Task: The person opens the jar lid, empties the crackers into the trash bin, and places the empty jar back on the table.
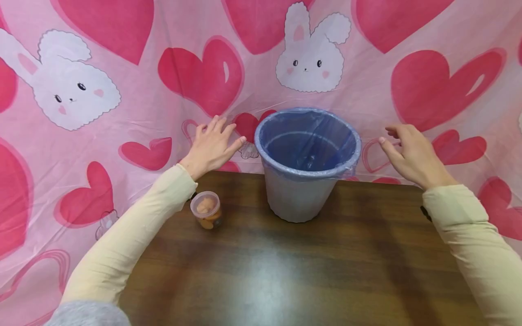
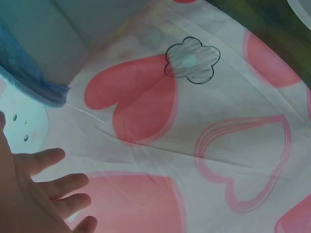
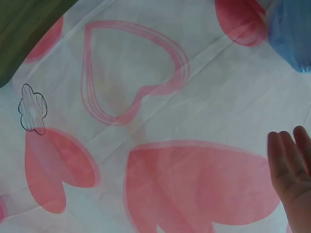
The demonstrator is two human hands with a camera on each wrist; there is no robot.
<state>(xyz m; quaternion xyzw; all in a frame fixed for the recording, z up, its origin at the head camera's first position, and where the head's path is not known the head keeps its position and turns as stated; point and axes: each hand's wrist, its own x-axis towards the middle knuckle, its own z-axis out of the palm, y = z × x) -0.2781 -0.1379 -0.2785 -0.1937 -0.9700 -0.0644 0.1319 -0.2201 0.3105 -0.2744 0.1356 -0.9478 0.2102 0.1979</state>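
Note:
A white bin (image 1: 299, 199) stands upright near the back of the table, lined with a blue plastic bag (image 1: 310, 140) folded over its rim. My left hand (image 1: 214, 145) is raised to the left of the bin with its fingers spread, holding nothing. To the bin's right, my right hand (image 1: 412, 154) hovers apart from it, fingers relaxed and nothing in them. In the left wrist view the bag's edge (image 2: 48, 94) shows above the left fingers (image 2: 63, 187). The right fingers (image 3: 286, 150) appear at the right side of the right wrist view, below the blue bag (image 3: 294, 36).
A small clear tub (image 1: 206, 210) with orange-brown contents stands on the dark wooden table (image 1: 261, 271), below my left wrist. Behind the table hangs a pink cloth (image 1: 261, 81) printed with hearts and rabbits, close to the bin.

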